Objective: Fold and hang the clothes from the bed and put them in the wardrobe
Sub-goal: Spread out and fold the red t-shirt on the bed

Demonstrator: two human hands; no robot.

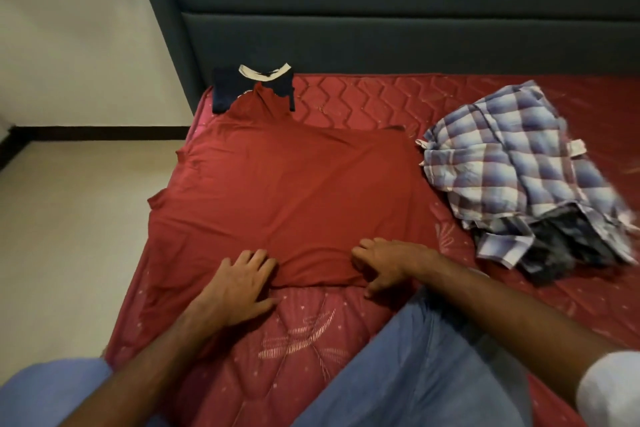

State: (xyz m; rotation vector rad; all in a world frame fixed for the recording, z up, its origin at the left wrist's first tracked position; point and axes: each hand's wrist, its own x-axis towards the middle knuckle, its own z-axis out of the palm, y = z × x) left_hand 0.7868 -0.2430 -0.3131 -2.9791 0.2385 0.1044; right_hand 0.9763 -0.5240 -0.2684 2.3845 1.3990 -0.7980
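Note:
A red garment [284, 194] lies spread flat on the red quilted mattress [381, 97], its near hem just in front of me. My left hand [239, 284] rests flat on the left part of that hem with fingers spread. My right hand [388, 263] presses on the right part of the hem, fingers lightly bent; whether it pinches the cloth I cannot tell. A folded navy shirt with a white collar [256, 87] sits at the far left corner of the mattress, partly under the red garment's far end.
A crumpled blue-and-white plaid shirt [526, 177] lies in a heap on the right, over a dark garment [561, 250]. A dark grey padded headboard [381, 10] stands behind. Pale floor [69, 218] lies left of the bed. My knee in blue jeans [415, 374] is on the mattress.

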